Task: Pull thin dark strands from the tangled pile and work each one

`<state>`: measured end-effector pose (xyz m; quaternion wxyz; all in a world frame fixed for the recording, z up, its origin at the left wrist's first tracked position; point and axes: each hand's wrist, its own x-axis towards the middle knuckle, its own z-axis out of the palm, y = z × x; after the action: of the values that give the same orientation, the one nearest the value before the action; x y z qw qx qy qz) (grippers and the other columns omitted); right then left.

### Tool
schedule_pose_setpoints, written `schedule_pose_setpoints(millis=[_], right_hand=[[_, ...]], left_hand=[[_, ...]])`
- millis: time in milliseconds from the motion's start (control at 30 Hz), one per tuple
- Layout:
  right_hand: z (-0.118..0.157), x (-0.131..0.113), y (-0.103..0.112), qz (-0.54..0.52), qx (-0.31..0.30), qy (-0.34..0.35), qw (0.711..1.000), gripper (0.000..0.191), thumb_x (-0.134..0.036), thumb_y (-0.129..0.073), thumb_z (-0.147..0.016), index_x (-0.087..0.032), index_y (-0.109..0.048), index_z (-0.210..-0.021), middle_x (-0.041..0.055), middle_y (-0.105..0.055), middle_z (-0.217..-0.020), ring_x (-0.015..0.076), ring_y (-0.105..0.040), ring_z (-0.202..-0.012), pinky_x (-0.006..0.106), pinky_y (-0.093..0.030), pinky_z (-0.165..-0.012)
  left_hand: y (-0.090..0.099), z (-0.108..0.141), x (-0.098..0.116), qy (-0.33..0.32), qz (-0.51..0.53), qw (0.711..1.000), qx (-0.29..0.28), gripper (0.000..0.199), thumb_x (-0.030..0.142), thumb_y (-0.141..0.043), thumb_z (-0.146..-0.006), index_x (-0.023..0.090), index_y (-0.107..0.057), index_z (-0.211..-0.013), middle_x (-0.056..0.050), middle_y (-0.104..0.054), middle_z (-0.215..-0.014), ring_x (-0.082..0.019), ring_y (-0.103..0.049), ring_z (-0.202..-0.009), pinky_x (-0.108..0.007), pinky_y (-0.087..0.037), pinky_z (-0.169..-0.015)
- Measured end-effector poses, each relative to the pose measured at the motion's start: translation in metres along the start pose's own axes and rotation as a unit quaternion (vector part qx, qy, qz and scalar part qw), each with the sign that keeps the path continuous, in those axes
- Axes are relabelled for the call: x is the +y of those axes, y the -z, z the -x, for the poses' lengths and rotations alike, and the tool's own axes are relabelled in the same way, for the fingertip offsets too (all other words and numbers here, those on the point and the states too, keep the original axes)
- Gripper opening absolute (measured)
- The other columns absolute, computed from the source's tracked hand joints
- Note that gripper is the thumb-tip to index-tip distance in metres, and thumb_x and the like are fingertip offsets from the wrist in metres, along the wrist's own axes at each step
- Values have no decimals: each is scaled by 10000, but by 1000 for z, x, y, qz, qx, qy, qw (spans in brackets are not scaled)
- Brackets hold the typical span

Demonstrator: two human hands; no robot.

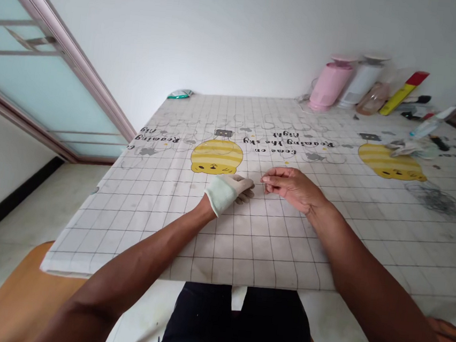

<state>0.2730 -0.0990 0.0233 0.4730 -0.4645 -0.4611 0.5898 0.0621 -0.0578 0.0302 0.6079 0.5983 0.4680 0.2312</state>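
Note:
My left hand wears a pale green and grey glove and rests over the checked tablecloth, just in front of a printed yellow bear balloon. Its fingers are bent together, and whatever they may hold is too small to make out. Bare and a short gap to the right, my right hand has its thumb and forefinger pinched together, pointing at the glove. Anything between those fingertips is too fine to see. A tangle of dark thin strands lies on the cloth farther right.
Along the wall stand a pink cylinder, a white cylinder and a yellow and red box. A clear bottle is at the back right. A green and white packet lies at the back left corner.

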Motion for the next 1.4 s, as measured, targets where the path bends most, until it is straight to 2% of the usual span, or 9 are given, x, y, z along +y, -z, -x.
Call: schedule_pose_setpoints(millis=[200,300,367,500,667,800,1067,1233,1400], right_hand=[[3,1,-5,65,-39,-49,996,203,-376,-891,-771,-206,-813,-851,1,-640,-722,145,-573,-709,353,-525,-808],[3,4,-10,113,-58,-60,990,199,-380,-871,-780,-201,-800,-828,4,-654,-716,143,-580,-687,326,-489,-730],[3,6,-14,141,-68,-67,985,189,-372,-865,-781,-204,-788,-817,5,-670,-724,144,-594,-680,314,-464,-691],[1,12,-18,166,-77,-76,980,163,-351,-861,-771,-217,-772,-798,3,-693,-750,150,-618,-694,314,-474,-689],[1,16,-20,209,-56,-72,974,171,-370,-855,-768,-220,-775,-783,15,-705,-758,162,-621,-686,328,-503,-684],[1,17,-24,194,-20,-72,978,182,-349,-881,-730,-222,-751,-731,3,-663,-709,150,-581,-650,324,-498,-659],[1,17,-40,144,30,-44,988,277,-377,-902,-701,-209,-696,-620,-5,-604,-609,134,-518,-592,313,-451,-604],[1,20,-49,151,67,-24,986,332,-402,-909,-689,-208,-660,-588,-1,-612,-588,135,-527,-578,313,-428,-595],[0,22,-44,158,53,-31,986,289,-415,-912,-706,-206,-715,-667,5,-631,-632,147,-544,-600,323,-445,-602]], left_hand=[[12,-2,8,-105,-112,987,46,346,412,-587,-971,191,-769,-1166,-70,-804,-1078,-199,-748,-939,-279,-581,-826],[13,0,11,-156,-175,969,72,437,371,-645,-942,225,-722,-1346,-47,-786,-1229,-219,-709,-1157,-296,-516,-1036],[10,2,12,-181,-212,958,64,471,311,-661,-927,256,-698,-1393,-24,-766,-1292,-209,-700,-1166,-288,-492,-1065],[2,4,9,-200,-297,933,23,396,293,-634,-972,279,-705,-1361,-24,-761,-1264,-196,-708,-1058,-284,-515,-961],[1,-2,2,-260,-415,872,-8,198,252,-570,-1003,254,-764,-1044,-38,-756,-1029,-197,-667,-950,-285,-468,-784],[-2,-8,-2,-276,-504,818,23,221,232,-530,-998,216,-730,-904,-38,-678,-825,-186,-599,-758,-313,-382,-641],[-9,-5,1,-269,-604,746,76,217,153,-527,-973,177,-736,-1023,-71,-704,-955,-176,-572,-683,-332,-320,-578],[-9,-9,3,-245,-586,767,89,232,131,-528,-956,170,-750,-1008,-79,-722,-1003,-185,-600,-734,-328,-379,-620],[-6,-15,9,-125,-390,905,114,319,238,-482,-997,209,-693,-759,-45,-729,-818,-189,-619,-730,-327,-425,-648]])
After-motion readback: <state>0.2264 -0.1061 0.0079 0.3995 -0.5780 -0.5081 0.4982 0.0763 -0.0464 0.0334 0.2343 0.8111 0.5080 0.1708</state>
